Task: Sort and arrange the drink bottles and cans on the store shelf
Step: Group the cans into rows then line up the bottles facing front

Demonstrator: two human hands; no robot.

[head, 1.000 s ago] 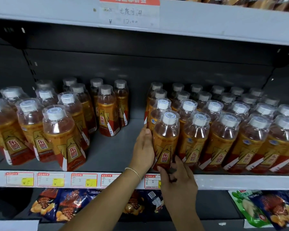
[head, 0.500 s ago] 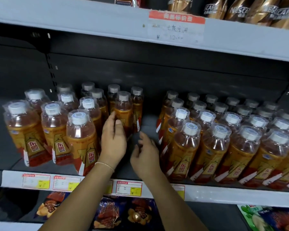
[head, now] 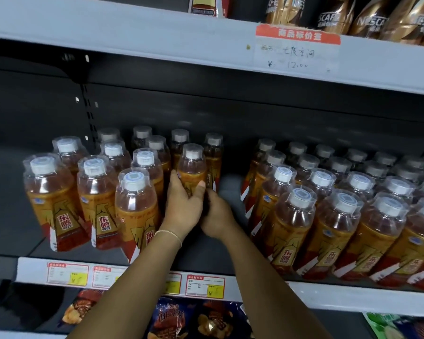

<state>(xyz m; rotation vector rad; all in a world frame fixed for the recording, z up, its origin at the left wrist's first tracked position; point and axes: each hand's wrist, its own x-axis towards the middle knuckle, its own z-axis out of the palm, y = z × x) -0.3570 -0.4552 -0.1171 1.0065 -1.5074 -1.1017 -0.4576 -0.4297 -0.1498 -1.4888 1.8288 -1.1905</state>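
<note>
Upright orange-labelled drink bottle [head: 192,167] at the right edge of the left cluster [head: 96,192] on the shelf [head: 230,192], just beyond the left hand [head: 181,209], which wraps its lower body; the right hand [head: 218,217] sits at its base, grip hidden.

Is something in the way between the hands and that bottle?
Nothing visible. The left hand grips the bottle, the right hand is by its base, and bare shelf lies in front.
</note>
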